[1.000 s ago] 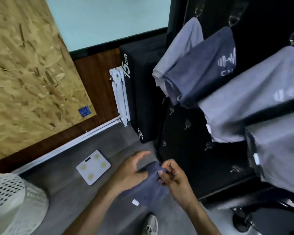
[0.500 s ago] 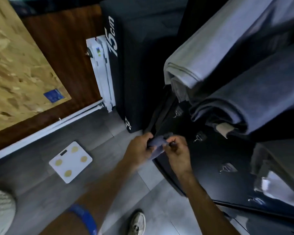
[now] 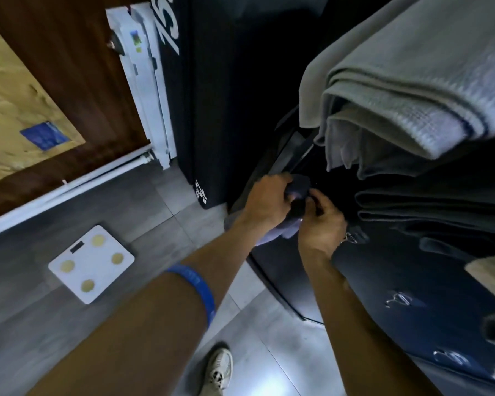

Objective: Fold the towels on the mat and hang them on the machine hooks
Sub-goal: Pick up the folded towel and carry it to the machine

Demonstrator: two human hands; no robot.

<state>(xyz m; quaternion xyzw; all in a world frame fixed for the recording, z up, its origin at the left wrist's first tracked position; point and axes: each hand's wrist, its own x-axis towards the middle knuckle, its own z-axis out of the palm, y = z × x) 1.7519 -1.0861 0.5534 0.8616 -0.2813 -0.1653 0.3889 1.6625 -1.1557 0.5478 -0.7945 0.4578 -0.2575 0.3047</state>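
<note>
Dark blue cloth, a small towel (image 3: pixel 296 192), is bunched between two bare hands against the black front of the machine (image 3: pixel 363 270), low on its left edge. The left hand (image 3: pixel 265 200) curls its fingers around the top of the bundle, and the right hand (image 3: pixel 322 222) pinches the cloth from the other side, thumb and fingertips closed on it, the two hands almost touching. A paler fold of the same towel hangs below the left wrist, just above the grey tiled floor (image 3: pixel 155 201). Whether the cloth has caught a hook cannot be told, as the hands cover that spot. A blue wristband (image 3: pixel 199 290) circles the left forearm nearer the camera. Just right of the right hand a small metal hook (image 3: pixel 350 238) stands out from the panel, and two more hooks (image 3: pixel 399 300) show lower on the panel, nearer and to the right. Above the hands, folded grey towels (image 3: pixel 406 81) hang in thick layers, with darker folded towels (image 3: pixel 429 207) beneath them. Left of the machine stands a tall black pad (image 3: pixel 212 95) with white lettering, and a white folded item (image 3: pixel 143 81) leans beside it against a brown wall. On the floor to the left lies a white bathroom scale (image 3: pixel 90 264) with four yellow discs, and one pale shoe (image 3: pixel 219 368) shows at the near edge.
</note>
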